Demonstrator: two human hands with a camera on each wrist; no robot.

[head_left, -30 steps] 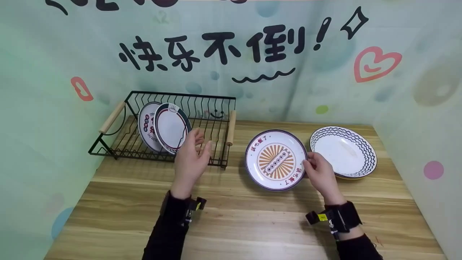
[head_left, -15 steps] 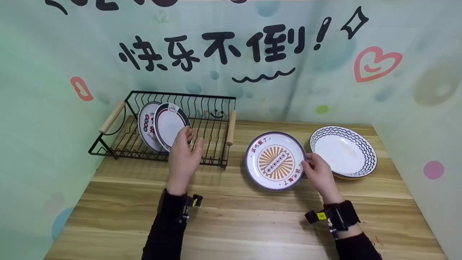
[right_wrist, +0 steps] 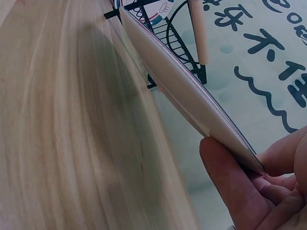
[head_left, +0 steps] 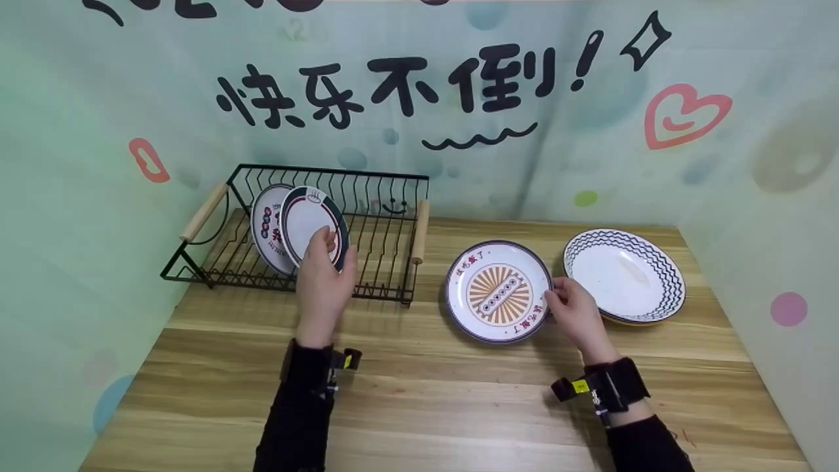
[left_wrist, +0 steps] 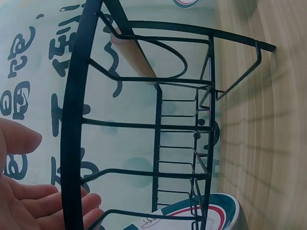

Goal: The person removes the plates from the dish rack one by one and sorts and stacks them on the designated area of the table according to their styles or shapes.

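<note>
In the head view, my right hand point(head_left: 577, 318) pinches the right rim of a white plate point(head_left: 501, 295) with an orange sunburst and a dark rim. The right wrist view shows this plate point(right_wrist: 187, 91) from its side, raised off the table, thumb on one face and fingers on the other. My left hand point(head_left: 321, 285) is at the front of a black wire dish rack point(head_left: 328, 172), its thumb apart from its fingers. It partly covers a green-rimmed plate point(head_left: 303, 219) standing in the rack. In the left wrist view, the fingers point(left_wrist: 41, 206) are beside the front rail, holding nothing visible.
Behind the green-rimmed plate, a second plate point(head_left: 264, 226) with red and blue print leans in the rack's left part. A deep white dish point(head_left: 616, 275) with a wavy-line rim lies at the right. A printed cloth point(head_left: 459, 177) closes off the table's point(head_left: 459, 406) back.
My left hand has moved left along the rack's front, further over the green-rimmed plate. The right hand and the sunburst plate have shifted only slightly left.
</note>
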